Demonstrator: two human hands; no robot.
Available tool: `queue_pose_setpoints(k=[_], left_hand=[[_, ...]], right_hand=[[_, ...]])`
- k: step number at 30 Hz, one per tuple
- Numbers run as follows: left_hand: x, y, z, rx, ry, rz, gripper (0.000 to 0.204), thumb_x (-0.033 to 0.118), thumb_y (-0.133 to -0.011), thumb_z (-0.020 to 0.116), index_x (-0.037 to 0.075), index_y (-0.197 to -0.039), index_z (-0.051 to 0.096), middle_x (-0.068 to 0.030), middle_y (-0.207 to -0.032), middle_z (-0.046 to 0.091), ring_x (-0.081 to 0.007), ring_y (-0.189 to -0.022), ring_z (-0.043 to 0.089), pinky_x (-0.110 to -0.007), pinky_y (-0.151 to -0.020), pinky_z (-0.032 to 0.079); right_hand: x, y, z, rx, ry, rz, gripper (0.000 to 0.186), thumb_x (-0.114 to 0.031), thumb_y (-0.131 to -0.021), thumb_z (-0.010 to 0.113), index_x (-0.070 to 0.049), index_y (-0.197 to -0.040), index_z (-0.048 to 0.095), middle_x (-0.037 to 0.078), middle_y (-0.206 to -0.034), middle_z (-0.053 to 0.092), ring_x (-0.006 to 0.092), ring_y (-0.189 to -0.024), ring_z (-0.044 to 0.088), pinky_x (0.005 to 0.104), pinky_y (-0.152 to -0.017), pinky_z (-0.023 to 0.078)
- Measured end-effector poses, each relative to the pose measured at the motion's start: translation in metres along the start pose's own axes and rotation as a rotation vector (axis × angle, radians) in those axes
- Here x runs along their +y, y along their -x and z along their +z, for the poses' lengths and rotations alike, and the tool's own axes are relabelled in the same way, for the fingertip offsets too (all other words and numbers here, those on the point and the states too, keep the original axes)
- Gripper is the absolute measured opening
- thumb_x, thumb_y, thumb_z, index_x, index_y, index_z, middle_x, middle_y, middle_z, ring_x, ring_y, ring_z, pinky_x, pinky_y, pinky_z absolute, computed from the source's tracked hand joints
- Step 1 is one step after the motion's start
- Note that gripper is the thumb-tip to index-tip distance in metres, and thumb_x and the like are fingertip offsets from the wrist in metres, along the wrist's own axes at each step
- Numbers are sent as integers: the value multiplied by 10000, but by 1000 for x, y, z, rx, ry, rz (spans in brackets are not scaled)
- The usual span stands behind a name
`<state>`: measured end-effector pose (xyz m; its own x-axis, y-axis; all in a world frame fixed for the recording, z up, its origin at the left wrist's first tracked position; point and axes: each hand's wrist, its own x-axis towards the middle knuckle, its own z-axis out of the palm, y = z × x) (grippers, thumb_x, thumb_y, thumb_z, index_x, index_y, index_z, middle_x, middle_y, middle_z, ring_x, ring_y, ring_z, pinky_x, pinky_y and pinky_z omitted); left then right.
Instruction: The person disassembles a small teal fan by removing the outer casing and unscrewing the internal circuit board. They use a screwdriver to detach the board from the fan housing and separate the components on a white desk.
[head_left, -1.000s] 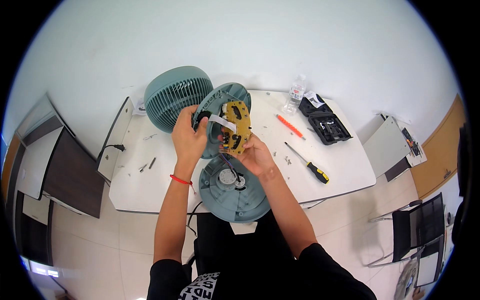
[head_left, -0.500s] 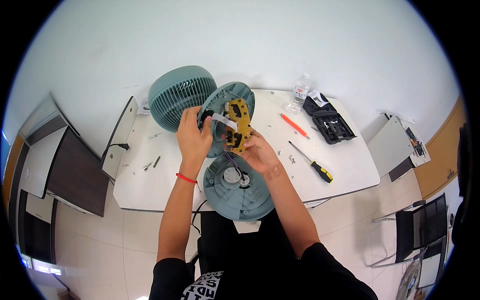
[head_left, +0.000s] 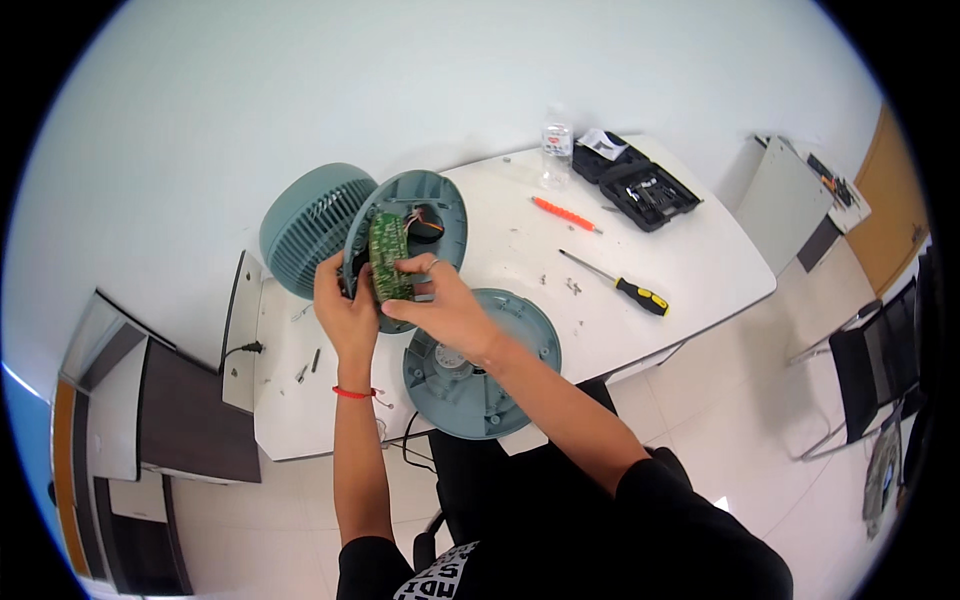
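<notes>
My left hand (head_left: 342,312) is closed on the left rim of a round teal housing piece (head_left: 442,218), held upright. My right hand (head_left: 445,315) grips a circuit board (head_left: 389,245), green side showing, against the inside of that piece, with thumb low and fingers higher on it. A black component (head_left: 426,224) with thin wires sits inside the piece, right of the board. Just below my hands, a round teal base (head_left: 481,411) with a silver disc lies on the white table, partly hidden by my right hand. The teal fan grille (head_left: 305,230) stands behind on the left.
A screwdriver (head_left: 641,295), an orange-red stick (head_left: 566,214), a clear bottle (head_left: 556,154), an open black tool case (head_left: 655,197) and several small screws (head_left: 572,287) are on the table (head_left: 712,266). Small metal parts (head_left: 301,374) lie left. A black chair (head_left: 866,372) stands at right.
The board has been turned over from its yellow-brown face to its green face and moved left. My right hand has shifted left and up around it. The view has rotated slightly.
</notes>
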<state>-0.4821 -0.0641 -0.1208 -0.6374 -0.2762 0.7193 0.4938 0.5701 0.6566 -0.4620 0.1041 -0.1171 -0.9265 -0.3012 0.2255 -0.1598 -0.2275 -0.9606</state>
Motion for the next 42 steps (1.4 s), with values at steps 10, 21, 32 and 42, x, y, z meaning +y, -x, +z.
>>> queue_pose_setpoints(k=[10, 21, 32, 42], left_hand=[[-11, -9, -42, -226, 226, -165, 327, 136, -998, 743, -17, -1257, 614, -53, -1077, 693, -82, -878, 614, -242, -790, 506], [-1, -25, -27, -263, 40, -75, 347, 40, -969, 721, -20, -1285, 591, -75, -1081, 683, -118, -947, 642, -263, -844, 520], [28, -100, -45, -700, -168, 11, 315, 128, -1010, 664, 1, -1291, 597, -134, -1175, 685, -183, -1016, 677, -331, -936, 523], [48, -112, -5, -752, 84, -24, 565, 307, -1071, 487, 17, -1555, 459, -174, -1321, 628, -231, -1193, 583, -355, -1093, 395]], right_hand=[[-3, 90, -155, 590, 989, -390, 271, -72, -832, 736, -62, -1098, 683, 180, -1162, 634, 351, -1111, 589, 453, -964, 463], [19, 138, -262, 548, 1693, 151, 313, -190, -916, 724, -11, -1168, 674, 112, -1198, 608, 297, -1137, 553, 427, -893, 472], [-42, 131, -171, 404, 297, 52, 229, -161, -973, 697, 50, -1062, 691, 88, -711, 560, 102, -664, 483, 283, -608, 416], [-34, 70, -113, 366, 445, 77, 286, -194, -927, 712, 73, -1030, 717, 150, -636, 610, 193, -532, 554, 301, -547, 455]])
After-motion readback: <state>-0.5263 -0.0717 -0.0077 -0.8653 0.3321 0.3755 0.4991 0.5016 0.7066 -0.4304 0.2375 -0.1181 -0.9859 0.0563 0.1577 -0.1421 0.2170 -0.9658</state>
